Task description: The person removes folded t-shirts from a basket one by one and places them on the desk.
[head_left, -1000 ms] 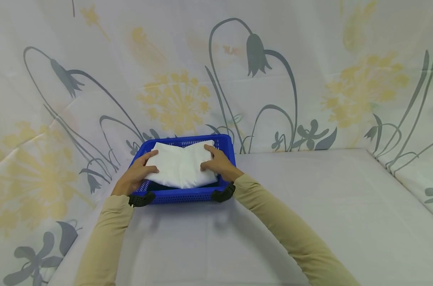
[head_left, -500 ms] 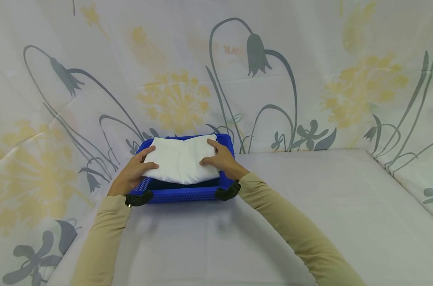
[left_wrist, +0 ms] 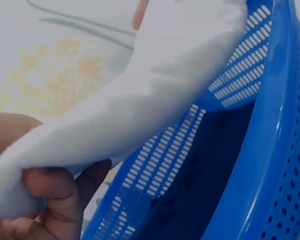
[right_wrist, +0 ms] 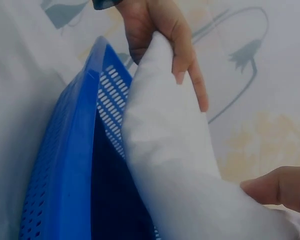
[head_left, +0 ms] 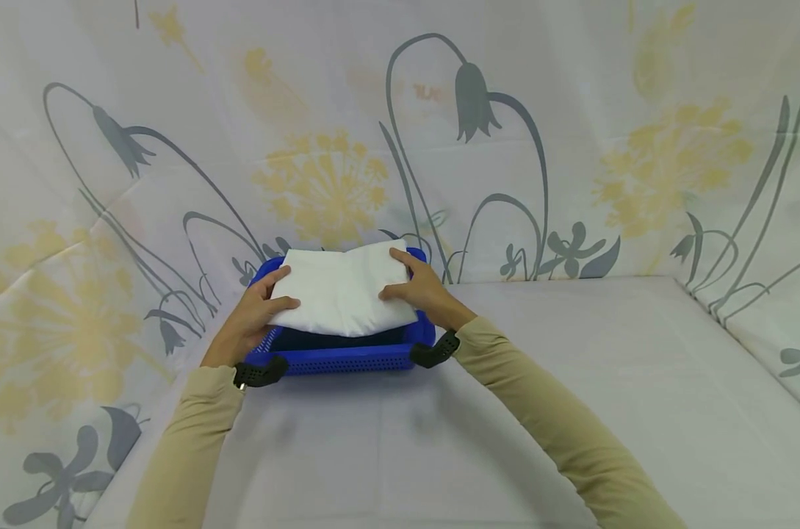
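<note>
Item: folded white cloth [head_left: 342, 290], being held just above the blue perforated basket [head_left: 347, 358] at the desk's [head_left: 571, 382] far left corner, against the flower-printed backdrop [head_left: 571, 147]. Left hand [head_left: 257, 312] is pinching the cloth's left end, thumb on top; right hand [head_left: 421, 292] is gripping the right end likewise. Basket contents: something dark is lying at the bottom, its kind not discernible. Risks, as judged: the soft bundle is sagging between the grips and could unfold or snag the basket rim; uneven pulling could drag the light basket along.
</note>
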Motion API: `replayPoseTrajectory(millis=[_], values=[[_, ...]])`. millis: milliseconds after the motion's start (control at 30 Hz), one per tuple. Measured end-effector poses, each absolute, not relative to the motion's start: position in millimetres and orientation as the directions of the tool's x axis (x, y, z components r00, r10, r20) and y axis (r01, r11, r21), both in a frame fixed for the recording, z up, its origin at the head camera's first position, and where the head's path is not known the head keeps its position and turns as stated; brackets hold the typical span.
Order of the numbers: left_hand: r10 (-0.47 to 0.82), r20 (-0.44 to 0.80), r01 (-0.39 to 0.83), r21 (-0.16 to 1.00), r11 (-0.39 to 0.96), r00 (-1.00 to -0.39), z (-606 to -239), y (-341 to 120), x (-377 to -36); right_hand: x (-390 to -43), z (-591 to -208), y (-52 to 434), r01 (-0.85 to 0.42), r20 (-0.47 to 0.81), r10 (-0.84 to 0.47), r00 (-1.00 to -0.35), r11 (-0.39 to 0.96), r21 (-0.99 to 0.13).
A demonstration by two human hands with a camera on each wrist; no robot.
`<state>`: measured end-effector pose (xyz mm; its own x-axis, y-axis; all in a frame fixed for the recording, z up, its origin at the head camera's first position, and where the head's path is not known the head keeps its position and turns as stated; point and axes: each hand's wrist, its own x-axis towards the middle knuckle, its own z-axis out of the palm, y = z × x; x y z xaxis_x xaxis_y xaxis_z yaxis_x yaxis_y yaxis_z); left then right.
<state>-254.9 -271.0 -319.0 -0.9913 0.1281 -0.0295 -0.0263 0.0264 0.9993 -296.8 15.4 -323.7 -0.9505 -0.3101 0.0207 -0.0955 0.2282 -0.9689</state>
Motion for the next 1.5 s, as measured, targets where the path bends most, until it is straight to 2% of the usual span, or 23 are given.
replayPoseTrajectory(millis=[867, 1233, 1500], values=[[0.117, 0.093, 0.083, 0.993, -0.088, -0.989, -308, -218, -244, -282, -300, 80, -0.073, 0.043, -0.335, -0.941, 0.078, -0.994], [0.121, 0.109, 0.092, 0.987, -0.133, -0.987, -303, -188, -240, -269, -286, 110, -0.09, 0.039, -0.296, -0.955, 0.161, -0.983], [0.133, 0.124, 0.101, 0.981, -0.165, -0.983, -306, -168, -238, -263, -288, 133, -0.105, 0.058, -0.303, -0.951, 0.143, -0.984]])
